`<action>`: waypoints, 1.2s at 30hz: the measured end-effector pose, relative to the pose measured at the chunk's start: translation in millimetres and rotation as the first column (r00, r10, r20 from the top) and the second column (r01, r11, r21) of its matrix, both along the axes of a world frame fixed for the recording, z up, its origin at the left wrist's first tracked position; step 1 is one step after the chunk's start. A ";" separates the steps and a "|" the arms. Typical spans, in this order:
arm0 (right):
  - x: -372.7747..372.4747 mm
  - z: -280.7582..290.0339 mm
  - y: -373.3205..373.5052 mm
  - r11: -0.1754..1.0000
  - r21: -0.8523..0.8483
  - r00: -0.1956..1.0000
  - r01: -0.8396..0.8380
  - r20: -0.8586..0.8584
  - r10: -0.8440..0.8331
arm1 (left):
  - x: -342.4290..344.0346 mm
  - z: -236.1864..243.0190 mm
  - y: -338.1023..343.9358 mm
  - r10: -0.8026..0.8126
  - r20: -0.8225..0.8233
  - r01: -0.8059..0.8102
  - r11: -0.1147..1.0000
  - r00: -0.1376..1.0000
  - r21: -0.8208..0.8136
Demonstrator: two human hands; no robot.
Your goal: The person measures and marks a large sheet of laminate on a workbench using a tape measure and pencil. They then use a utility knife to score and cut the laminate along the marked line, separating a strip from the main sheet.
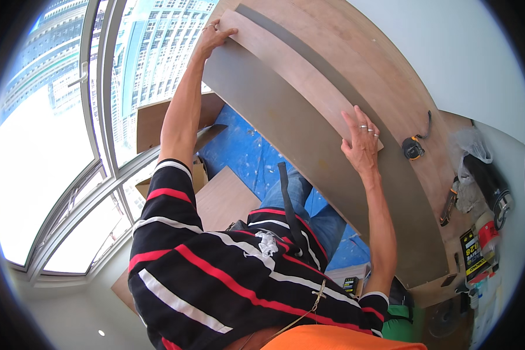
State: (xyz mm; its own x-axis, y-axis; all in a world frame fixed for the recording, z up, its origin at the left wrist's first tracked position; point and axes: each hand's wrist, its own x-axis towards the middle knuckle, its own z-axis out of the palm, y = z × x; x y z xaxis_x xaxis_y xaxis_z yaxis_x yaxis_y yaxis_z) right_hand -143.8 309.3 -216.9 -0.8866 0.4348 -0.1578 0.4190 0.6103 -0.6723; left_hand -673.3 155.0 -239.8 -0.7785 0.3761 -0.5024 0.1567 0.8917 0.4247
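Observation:
A long, pale wooden strip (291, 67) lies across a large grey-faced board (309, 140), running from the far left toward the right. With thumb on top and fingers along the edge, my left hand (214, 38) grips the strip's far end. My right hand (364, 143) holds the strip near its other end, fingers laid over its face and thumb at the near edge. Beneath the grey board is a wider sheet of plywood (385, 52). A black and orange tape measure (413, 147) sits on the plywood, right of my right hand.
A utility knife (449, 202), a clear plastic bag (471, 144), a black flask (489, 184) and a yellow-black box (472, 255) crowd the right side. Blue sheeting (242, 140) covers the floor, with a loose wooden panel (224, 198) above it. A window (87, 111) borders the left.

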 end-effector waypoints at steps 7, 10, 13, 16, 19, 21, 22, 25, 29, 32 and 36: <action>2.3 -5.3 5.7 1.000 0.007 1.000 -0.014 0.002 0.014 | 3.1 -0.6 -13.1 0.040 0.063 -0.049 0.989 0.997 0.141; 14.1 -2.9 1.0 0.997 0.018 0.997 0.072 0.034 -0.073 | 4.6 4.0 -11.9 0.017 0.099 -0.030 0.991 0.995 0.127; 42.5 7.5 -8.5 0.961 0.100 0.948 0.256 0.171 -0.270 | 6.1 7.8 -9.3 -0.008 0.082 -0.003 0.991 0.997 0.131; 65.8 9.6 -14.5 0.913 0.181 0.876 0.365 0.265 -0.403 | 9.6 8.2 -8.1 0.015 0.092 -0.026 0.992 0.996 0.121; 74.5 3.4 -15.8 0.905 0.172 0.874 0.390 0.239 -0.423 | 11.6 9.4 -10.1 0.014 0.105 -0.030 0.988 0.994 0.149; 75.3 -0.6 -15.3 0.907 0.150 0.888 0.395 0.190 -0.418 | 11.2 7.8 -9.8 -0.011 0.051 0.002 0.985 0.999 0.174; 75.4 -1.5 -15.2 0.906 0.154 0.890 0.395 0.182 -0.419 | 10.5 7.0 -10.4 -0.009 0.065 -0.003 0.984 0.998 0.180; 75.2 -1.3 -14.3 0.904 0.156 0.889 0.397 0.178 -0.422 | 7.7 1.7 -10.9 -0.010 0.083 -0.007 0.981 0.996 0.192; 73.9 1.3 -13.1 0.904 0.145 0.889 0.402 0.172 -0.423 | 4.0 -3.2 -13.7 -0.008 0.070 -0.006 0.978 0.998 0.207; 71.7 1.4 -12.7 0.903 0.136 0.888 0.408 0.170 -0.427 | 2.5 -3.1 -15.5 0.012 0.110 -0.032 0.983 0.994 0.179; 73.5 2.2 -12.8 0.909 0.121 0.897 0.400 0.154 -0.415 | 3.4 -1.8 -13.3 -0.110 -0.111 0.116 0.992 0.988 0.047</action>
State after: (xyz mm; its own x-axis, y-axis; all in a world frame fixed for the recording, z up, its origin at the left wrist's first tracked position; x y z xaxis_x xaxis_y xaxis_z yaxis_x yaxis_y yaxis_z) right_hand -70.3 296.5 -214.7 -0.5913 0.7704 -0.2385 0.7473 0.4122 -0.5213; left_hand -669.9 141.8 -241.6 -0.7782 0.4886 -0.3947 0.3027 0.8423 0.4459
